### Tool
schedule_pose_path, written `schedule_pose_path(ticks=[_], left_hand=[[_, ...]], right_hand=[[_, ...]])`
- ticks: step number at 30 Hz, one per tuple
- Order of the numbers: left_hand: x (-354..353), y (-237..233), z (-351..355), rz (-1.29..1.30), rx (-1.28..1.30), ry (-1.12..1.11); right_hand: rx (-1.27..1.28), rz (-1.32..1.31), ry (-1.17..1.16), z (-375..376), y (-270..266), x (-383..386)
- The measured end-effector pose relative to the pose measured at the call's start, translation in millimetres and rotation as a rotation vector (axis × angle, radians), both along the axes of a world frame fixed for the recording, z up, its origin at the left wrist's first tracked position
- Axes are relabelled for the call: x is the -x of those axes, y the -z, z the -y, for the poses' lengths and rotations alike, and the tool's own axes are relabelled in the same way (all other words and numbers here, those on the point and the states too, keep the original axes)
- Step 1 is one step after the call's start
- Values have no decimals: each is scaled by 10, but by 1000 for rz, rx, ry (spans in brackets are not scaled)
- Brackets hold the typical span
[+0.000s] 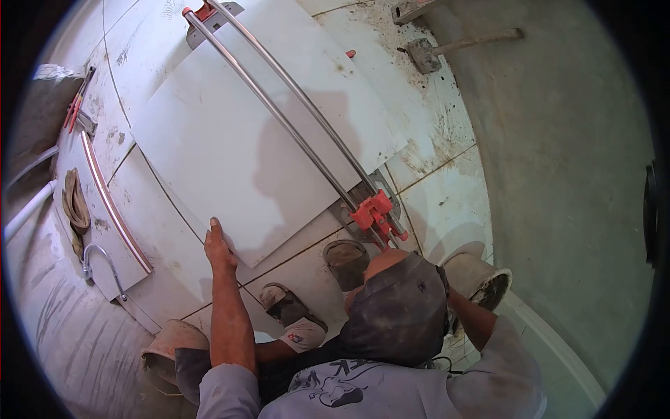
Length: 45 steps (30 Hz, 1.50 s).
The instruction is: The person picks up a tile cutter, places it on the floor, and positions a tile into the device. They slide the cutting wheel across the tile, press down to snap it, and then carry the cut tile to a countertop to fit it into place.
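Observation:
A large white tile (202,133) lies at an angle under the two metal rails of a manual tile cutter (279,115). My left hand (220,246) grips the tile's near left edge, thumb stretched along it and the other fingers mostly hidden. The cutter's red carriage (373,213) sits at the near end of the rails, in front of my knee. My right forearm reaches down behind that knee beside a dirty bucket (474,276); the right hand itself is hidden.
A hammer (426,56) lies at the upper right, by a greenish wall. On the left are red-handled pliers (73,112), a long curved strip (112,199), a coiled strap (75,202) and a bent metal pipe (105,255). Another bucket (178,346) stands by my left leg.

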<state>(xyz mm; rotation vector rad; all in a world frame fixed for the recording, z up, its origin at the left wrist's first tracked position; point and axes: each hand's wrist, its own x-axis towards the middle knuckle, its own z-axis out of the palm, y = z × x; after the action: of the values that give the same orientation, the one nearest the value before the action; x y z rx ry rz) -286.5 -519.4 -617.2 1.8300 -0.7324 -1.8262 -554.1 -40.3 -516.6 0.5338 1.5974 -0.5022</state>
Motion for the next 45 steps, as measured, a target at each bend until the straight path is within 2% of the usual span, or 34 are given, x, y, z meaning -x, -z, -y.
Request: schedule_pose_path(ticks=[4, 6, 7, 9, 13, 15, 25, 30, 31, 35, 41, 45], left_hand=[[-28, 3, -26, 20, -7, -8], [2, 55, 4, 18, 25, -41], [-2, 73, -14, 41, 40, -44], [18, 33, -9, 70, 68, -60], [34, 38, -17, 31, 56, -105], [33, 10, -32, 22, 48, -101], [-37, 133, -67, 1, 73, -78], [67, 43, -52, 126, 114, -89], [26, 47, -72, 128, 91, -75], [54, 59, -57, 85, 86, -46], [84, 16, -47, 54, 97, -94], [53, 63, -52, 33, 85, -95]], right_hand=[[70, -49, 140, -272, 135, -110], [333, -393, -764, -635, 530, -50], [362, -405, -782, -497, 514, -12], [482, -269, -76, -138, 202, -21], [460, -299, -275, 130, 24, 22], [223, -136, 375, 165, 12, -17], [322, -61, 565, 102, 96, -15], [314, -24, 696, 295, 181, -245], [302, -28, 730, 305, 229, -89], [311, -65, 825, -122, 112, -160], [380, -49, 954, 198, 330, -159], [428, -35, 1043, 239, 274, -166]])
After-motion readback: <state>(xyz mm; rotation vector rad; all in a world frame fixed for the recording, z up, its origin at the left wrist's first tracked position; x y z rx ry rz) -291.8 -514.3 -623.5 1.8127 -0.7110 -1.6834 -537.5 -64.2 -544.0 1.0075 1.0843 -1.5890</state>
